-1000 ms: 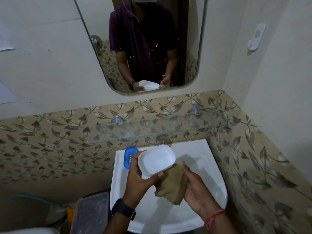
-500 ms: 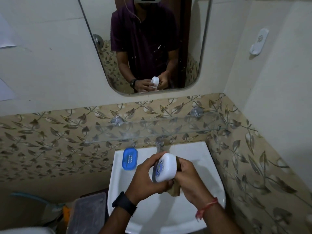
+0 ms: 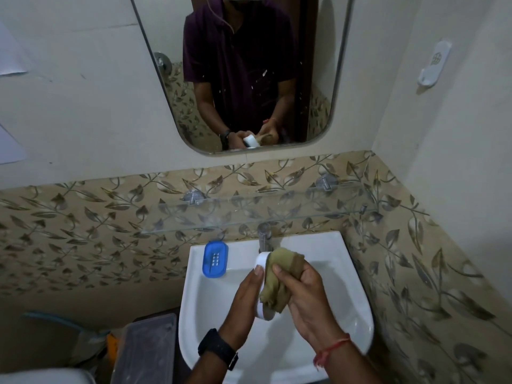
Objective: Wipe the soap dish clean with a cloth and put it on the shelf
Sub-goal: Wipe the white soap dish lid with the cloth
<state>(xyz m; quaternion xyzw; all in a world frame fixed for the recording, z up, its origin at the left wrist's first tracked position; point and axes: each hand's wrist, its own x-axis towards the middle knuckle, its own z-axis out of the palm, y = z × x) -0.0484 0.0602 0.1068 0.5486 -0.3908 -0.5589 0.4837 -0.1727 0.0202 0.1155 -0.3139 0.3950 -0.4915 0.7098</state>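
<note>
Over the white sink (image 3: pixel 346 309) my left hand (image 3: pixel 243 303) grips a white soap dish (image 3: pixel 261 263), turned on edge with only its rim showing. My right hand (image 3: pixel 302 297) presses an olive-green cloth (image 3: pixel 279 275) against the dish, covering most of it. A blue soap-dish insert (image 3: pixel 215 259) with small holes lies on the sink's back left corner. The glass shelf (image 3: pixel 277 214) runs along the leaf-patterned tiles just above the sink, with nothing on it.
A metal tap (image 3: pixel 264 236) stands at the back of the sink, right behind the dish. A mirror (image 3: pixel 249 79) hangs above. A grey lidded box (image 3: pixel 144 353) sits left of the sink. A white wall hook (image 3: pixel 435 65) is on the right wall.
The dish has turned from open side up onto its edge. The cloth has come up from below the dish and now covers it, with my right hand pressed against it.
</note>
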